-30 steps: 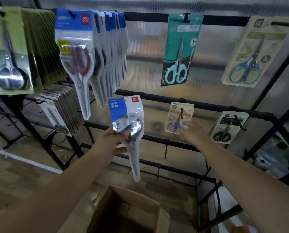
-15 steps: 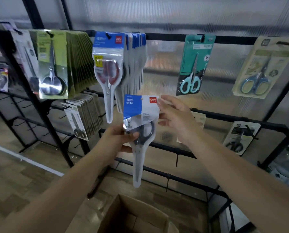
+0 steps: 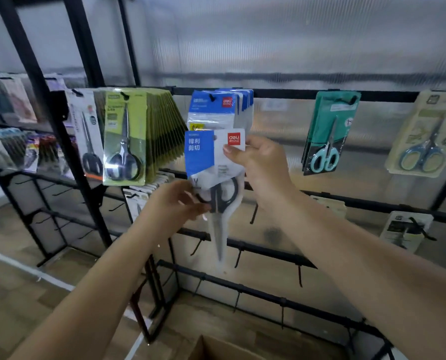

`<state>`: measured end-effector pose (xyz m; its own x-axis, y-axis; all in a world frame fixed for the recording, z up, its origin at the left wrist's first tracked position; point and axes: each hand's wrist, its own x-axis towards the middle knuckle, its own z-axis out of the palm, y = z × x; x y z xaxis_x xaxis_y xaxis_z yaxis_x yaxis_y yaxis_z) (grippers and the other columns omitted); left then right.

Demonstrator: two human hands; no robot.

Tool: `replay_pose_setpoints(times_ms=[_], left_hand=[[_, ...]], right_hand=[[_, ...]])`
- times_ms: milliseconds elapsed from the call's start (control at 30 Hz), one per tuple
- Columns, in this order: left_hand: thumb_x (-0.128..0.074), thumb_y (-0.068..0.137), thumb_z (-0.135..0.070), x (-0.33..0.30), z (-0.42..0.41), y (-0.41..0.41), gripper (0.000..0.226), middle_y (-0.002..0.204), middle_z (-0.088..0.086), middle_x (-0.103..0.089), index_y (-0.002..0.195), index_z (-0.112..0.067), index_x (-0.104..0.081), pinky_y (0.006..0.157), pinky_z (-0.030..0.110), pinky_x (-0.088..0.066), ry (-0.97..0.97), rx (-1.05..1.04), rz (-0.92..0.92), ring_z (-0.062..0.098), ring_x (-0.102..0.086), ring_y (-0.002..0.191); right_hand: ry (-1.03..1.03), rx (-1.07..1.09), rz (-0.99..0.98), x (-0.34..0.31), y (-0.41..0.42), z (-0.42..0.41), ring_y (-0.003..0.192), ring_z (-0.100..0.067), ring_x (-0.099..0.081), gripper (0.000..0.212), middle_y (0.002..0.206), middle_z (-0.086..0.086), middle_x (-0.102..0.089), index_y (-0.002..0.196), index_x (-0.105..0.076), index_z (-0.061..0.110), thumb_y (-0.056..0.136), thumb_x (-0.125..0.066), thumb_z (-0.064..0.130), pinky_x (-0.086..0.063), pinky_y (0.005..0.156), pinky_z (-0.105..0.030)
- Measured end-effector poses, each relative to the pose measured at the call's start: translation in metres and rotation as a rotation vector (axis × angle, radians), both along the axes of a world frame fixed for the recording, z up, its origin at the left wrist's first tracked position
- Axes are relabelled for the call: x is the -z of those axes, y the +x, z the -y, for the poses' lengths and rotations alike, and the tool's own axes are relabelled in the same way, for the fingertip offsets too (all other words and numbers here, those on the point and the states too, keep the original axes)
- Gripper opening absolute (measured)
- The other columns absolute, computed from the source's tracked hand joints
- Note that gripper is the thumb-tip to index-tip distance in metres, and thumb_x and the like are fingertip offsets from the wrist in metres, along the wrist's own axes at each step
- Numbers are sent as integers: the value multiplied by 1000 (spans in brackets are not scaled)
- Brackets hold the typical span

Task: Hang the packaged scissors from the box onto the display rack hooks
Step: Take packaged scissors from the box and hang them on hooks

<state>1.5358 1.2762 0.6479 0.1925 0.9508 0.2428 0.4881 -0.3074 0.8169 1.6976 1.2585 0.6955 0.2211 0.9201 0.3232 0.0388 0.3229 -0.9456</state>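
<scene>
A packaged pair of scissors with a blue-and-white card and black handles hangs upright between both hands. My left hand pinches the pack at the handles. My right hand pinches the card's upper right corner. The pack sits just below a hook on the top rail that carries several matching blue-card packs. The cardboard box shows only its rim at the bottom edge.
The black display rack holds green-card scissors at left, a teal pack and a beige pack at right. Bare hooks stick out from lower rails. Wooden floor lies below.
Both hands lifted the pack up toward the top rail's blue-card hook. My right hand came from the lower shelf and took the card's corner. The view tilted upward.
</scene>
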Motion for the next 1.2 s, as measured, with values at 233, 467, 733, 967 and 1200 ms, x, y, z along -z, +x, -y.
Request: replay_pose_setpoints(times_ms=[233, 467, 733, 967, 1200], left_hand=[[-60, 90, -27, -14, -16, -21, 19, 82, -5, -61, 103, -15, -66, 74, 29, -48, 358, -84, -383, 20, -59, 82], [-54, 93, -29, -2, -37, -36, 22, 92, 0, -69, 108, -17, -64, 79, 34, -53, 361, 5, -403, 20, -64, 85], [-45, 97, -30, 8, -50, -50, 28, 92, -5, -69, 123, -26, -53, 76, 33, -51, 430, 119, -539, 17, -63, 83], [-45, 97, -32, 11, -60, -63, 30, 95, -5, -66, 126, -25, -50, 81, 35, -50, 419, 182, -559, 17, -61, 88], [-45, 97, -33, 15, -65, -71, 28, 95, -7, -66, 123, -25, -51, 80, 29, -47, 407, 203, -594, 14, -60, 92]], right_hand=[[84, 264, -49, -31, -22, -46, 100, -22, -65, 26, 108, -6, -68, 108, -66, 8, 83, -70, 13, -54, 87, -37], [139, 555, 196, -40, -30, -77, 84, -27, -65, 14, 80, -6, -65, 74, -60, 14, 85, -68, 19, -51, 72, -37], [207, 637, 289, -40, -44, -92, 84, -11, -61, 17, 93, 2, -62, 97, -61, 7, 90, -63, 22, -55, 71, -26], [176, 717, 120, -39, -47, -103, 74, -7, -55, 11, 84, 6, -57, 96, -57, 10, 91, -60, 20, -46, 66, -18], [174, 759, 201, -35, -50, -101, 61, 0, -45, 8, 72, 14, -46, 91, -49, 12, 91, -56, 15, -37, 51, -7]])
